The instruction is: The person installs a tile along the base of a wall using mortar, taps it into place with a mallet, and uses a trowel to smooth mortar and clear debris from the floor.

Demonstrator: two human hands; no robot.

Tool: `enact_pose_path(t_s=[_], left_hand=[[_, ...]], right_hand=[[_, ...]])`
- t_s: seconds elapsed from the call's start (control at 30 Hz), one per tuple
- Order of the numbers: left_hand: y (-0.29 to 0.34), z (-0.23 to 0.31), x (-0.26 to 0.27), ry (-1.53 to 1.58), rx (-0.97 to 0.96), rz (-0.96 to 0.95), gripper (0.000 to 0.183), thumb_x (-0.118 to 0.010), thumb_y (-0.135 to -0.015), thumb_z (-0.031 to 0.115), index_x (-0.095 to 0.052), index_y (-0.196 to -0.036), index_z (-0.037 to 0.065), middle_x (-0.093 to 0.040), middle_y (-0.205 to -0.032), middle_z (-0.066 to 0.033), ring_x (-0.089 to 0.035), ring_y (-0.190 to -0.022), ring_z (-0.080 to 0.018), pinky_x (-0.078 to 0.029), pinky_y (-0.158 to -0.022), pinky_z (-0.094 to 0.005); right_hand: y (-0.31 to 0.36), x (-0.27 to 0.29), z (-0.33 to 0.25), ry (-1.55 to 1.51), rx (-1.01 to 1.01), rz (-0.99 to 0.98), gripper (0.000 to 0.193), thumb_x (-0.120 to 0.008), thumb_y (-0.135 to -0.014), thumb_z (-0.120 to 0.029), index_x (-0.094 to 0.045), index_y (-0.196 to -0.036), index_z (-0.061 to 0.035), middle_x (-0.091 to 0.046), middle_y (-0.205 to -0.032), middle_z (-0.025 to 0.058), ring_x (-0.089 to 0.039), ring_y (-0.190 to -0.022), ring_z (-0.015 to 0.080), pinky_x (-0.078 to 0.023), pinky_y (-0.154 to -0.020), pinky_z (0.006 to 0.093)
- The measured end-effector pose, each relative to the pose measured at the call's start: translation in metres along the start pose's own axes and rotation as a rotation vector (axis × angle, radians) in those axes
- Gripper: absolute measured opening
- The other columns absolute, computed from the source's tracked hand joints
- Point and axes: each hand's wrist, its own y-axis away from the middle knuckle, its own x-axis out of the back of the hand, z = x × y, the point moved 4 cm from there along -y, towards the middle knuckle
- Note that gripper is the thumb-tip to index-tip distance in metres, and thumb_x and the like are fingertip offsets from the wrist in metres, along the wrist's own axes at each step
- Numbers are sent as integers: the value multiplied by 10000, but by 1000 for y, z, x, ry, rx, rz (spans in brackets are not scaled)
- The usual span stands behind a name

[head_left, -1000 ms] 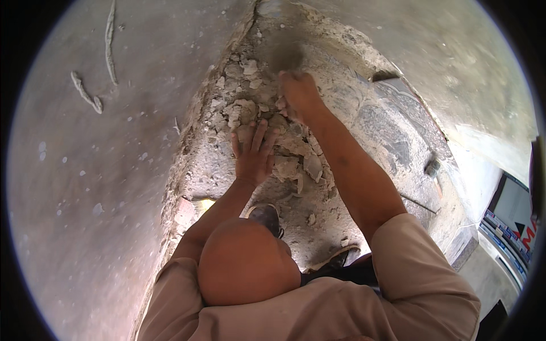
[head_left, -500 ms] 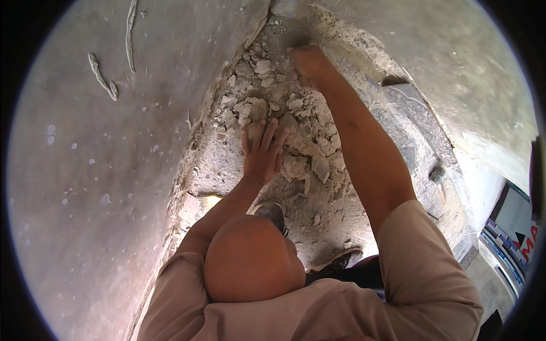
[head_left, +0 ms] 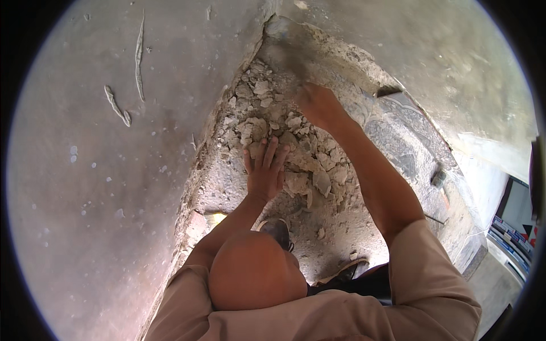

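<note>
My left hand (head_left: 265, 172) lies with fingers spread on a heap of broken plaster or mortar rubble (head_left: 301, 145), holding nothing. Higher up and to the right, my right hand (head_left: 319, 106) is closed in a fist above the upper part of the rubble. A dark streak (head_left: 297, 62) stretches beyond this fist, smeared by motion. It looks like part of something gripped, but its kind cannot be made out. Pale chunks and flat flakes lie around both hands, some larger pieces just right of my left fingers.
Grey plastered surfaces (head_left: 114, 170) rise on the left and upper right, meeting in a far corner. A small dark block (head_left: 438, 178) and a thin rod (head_left: 435, 219) lie at right. Dark shoes (head_left: 276, 230) stand close in. Stacked packages (head_left: 512, 244) show at the far right.
The whole view has shifted slightly. My right fist has come nearer to me across the rubble, while my left hand stays in place on the heap.
</note>
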Motion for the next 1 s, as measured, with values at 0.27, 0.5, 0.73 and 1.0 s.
enact_pose_path(t_s=[0.27,0.5,0.73,1.0], left_hand=[[-6,4,1,-1,-28,-9,746,-562,-929,241,-242,-1599,315,-164,-1677,-46,-171,-1536,-316,-29,-1186,-684],[4,-5,3,-29,16,-3,701,-599,-901,237,-355,-1557,269,-205,-1665,-77,-168,-1535,-330,11,-1187,-677],[0,2,1,-63,14,-40,691,-545,-953,287,-282,-1592,288,-149,-1679,-50,-140,-1543,-292,21,-1200,-658],[2,12,5,-77,-24,39,665,-543,-937,248,-332,-1567,242,-200,-1665,-74,-168,-1537,-310,17,-1196,-659]], right_hand=[[-15,51,-5,-53,4,161,327,-531,-1025,-214,-641,-1221,24,-696,-802,241,-696,-699,359,-559,-738,437],[13,14,2,43,91,10,274,-563,-991,-213,-663,-1066,31,-686,-794,268,-697,-700,389,-557,-689,482],[-12,-20,20,139,37,-142,265,-578,-963,-201,-644,-1086,24,-689,-878,285,-680,-806,472,-557,-739,510],[140,-4,33,76,-181,39,356,-576,-951,-229,-521,-1207,12,-661,-1045,279,-662,-942,472,-530,-833,547]])
